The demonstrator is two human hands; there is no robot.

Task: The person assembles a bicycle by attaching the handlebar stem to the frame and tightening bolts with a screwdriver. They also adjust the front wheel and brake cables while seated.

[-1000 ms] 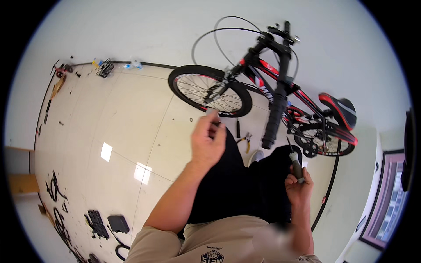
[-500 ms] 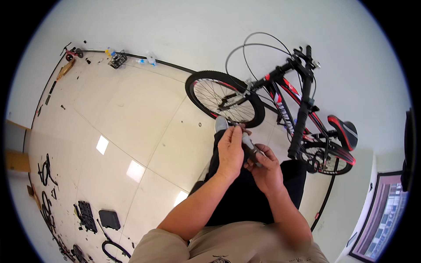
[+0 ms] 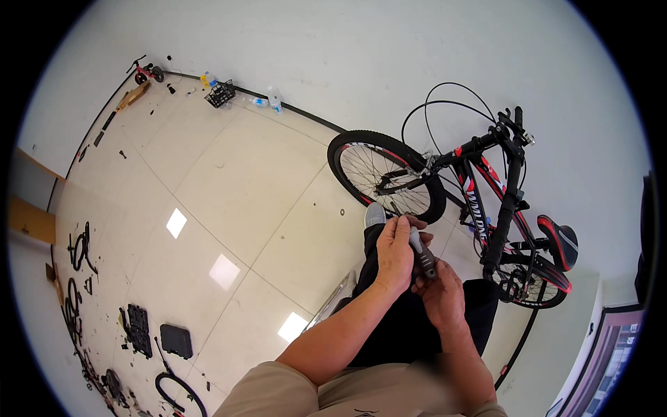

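In front of my lap I hold a hand tool (image 3: 424, 261) with a dark grip and a grey neck, tilted with its grip end toward me. My left hand (image 3: 396, 256) is closed with thumb and fingers pinched at its far grey end. Those fingers hide the tip, and whether they hold a small part there I cannot make out. My right hand (image 3: 442, 295) is closed around the dark grip from the right. Just beyond the hands is the front wheel (image 3: 336, 161) of a black and red bicycle (image 3: 476, 187).
The bicycle leans by the wall, its handlebar (image 3: 501, 229) close to my right. A black tool case (image 3: 176, 341) and an opened case (image 3: 139, 331) lie on the floor at left. A black basket (image 3: 219, 94) and plastic bottles (image 3: 274, 101) stand along the far wall.
The view has turned, so the room and bicycle sit further right and lower. Both hands keep hold of the tool, with more of its dark grip showing between them.
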